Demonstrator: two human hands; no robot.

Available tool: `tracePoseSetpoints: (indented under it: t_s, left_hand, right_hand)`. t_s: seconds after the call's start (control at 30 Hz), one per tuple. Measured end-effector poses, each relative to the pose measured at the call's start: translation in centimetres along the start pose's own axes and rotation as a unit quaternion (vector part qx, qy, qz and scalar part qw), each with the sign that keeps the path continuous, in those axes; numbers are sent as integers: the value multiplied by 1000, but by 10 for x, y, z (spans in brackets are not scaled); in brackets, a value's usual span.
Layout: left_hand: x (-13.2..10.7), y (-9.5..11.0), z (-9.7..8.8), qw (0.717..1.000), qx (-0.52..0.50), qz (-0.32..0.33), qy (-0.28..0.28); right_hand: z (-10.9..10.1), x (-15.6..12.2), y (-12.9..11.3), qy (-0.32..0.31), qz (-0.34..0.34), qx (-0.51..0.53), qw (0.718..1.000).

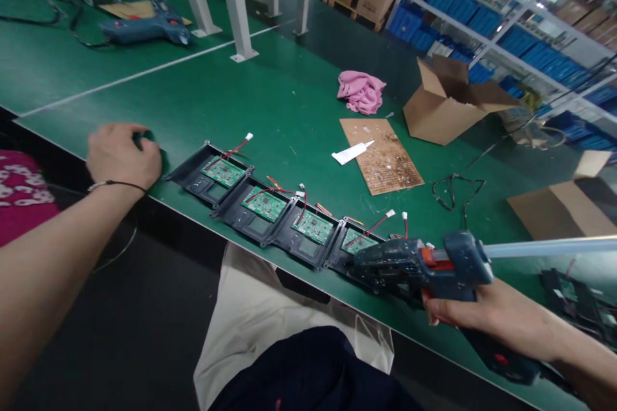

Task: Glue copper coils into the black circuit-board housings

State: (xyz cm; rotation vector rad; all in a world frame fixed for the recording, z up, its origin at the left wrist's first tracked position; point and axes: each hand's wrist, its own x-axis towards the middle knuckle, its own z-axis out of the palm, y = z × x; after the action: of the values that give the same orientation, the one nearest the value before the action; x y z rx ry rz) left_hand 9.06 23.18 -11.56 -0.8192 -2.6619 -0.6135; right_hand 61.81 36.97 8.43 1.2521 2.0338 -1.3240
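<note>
My right hand (pixel 467 311) grips a dark blue hot glue gun (pixel 409 263) with a long clear glue stick (pixel 549 246) in its back. The gun's front hangs over the rightmost of several joined black plastic housings (pixel 245 236) along the table's front edge and hides part of it. Inside the housings lie green circuit boards (pixel 267 203) with red and black wires ending in white connectors (pixel 249 137). My left hand (pixel 123 154) rests on the table just left of the row, fingers curled; anything inside them is hidden.
Beyond the row lie a stained cardboard piece (pixel 385 164), a white tube (pixel 350 153) and a pink cloth (pixel 361 91). Cardboard boxes (pixel 446 112) stand to the right, near a black cable (pixel 453 192). Another glue gun (pixel 144 29) and metal posts (pixel 236 6) are at the far left.
</note>
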Motion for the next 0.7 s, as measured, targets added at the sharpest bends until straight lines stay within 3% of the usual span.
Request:
tracePoseSetpoints:
  t_s: [0.17, 0.5, 0.7]
  left_hand:
    - [0, 0, 0, 1000, 4, 7, 5]
    - [-1, -1, 0, 1000, 0, 15, 7]
    - [-1, 1, -1, 1000, 2, 7, 7]
  right_hand:
    - [4, 7, -1, -11, -30, -17, 999]
    - [5, 8, 4, 45, -3, -72, 996]
    - [3, 10, 21, 61, -5, -112, 992]
